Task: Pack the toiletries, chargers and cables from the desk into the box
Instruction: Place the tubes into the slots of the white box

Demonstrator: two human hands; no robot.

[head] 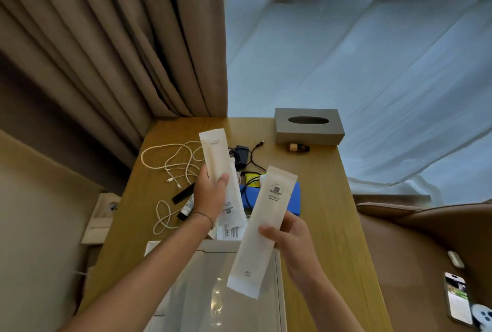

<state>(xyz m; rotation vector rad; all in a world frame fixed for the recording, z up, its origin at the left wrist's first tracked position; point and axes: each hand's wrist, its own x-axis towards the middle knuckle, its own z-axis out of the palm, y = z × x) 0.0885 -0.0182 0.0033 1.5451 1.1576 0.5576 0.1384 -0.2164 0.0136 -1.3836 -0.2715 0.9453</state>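
Observation:
My left hand (pixel 210 195) holds a long white paper toiletry sachet (pixel 215 156) upright above the desk. My right hand (pixel 292 238) grips a second white sachet (pixel 262 227), tilted, its lower end over the open white box (pixel 213 286) at the desk's near edge. More white packets (pixel 231 225) lie just beyond the box. On the wooden desk (pixel 319 198) lie white cables (pixel 173 164), another looped white cable (pixel 163 217), a black charger with its cable (pixel 241 157), a black comb (pixel 183 193), a small tube (pixel 186 209) and a blue flat item (pixel 295 201).
A grey tissue box (pixel 308 126) stands at the desk's far edge with a small brown bottle (pixel 298 148) in front of it. Curtains hang behind the desk. A phone (pixel 458 297) lies on a brown seat at the right.

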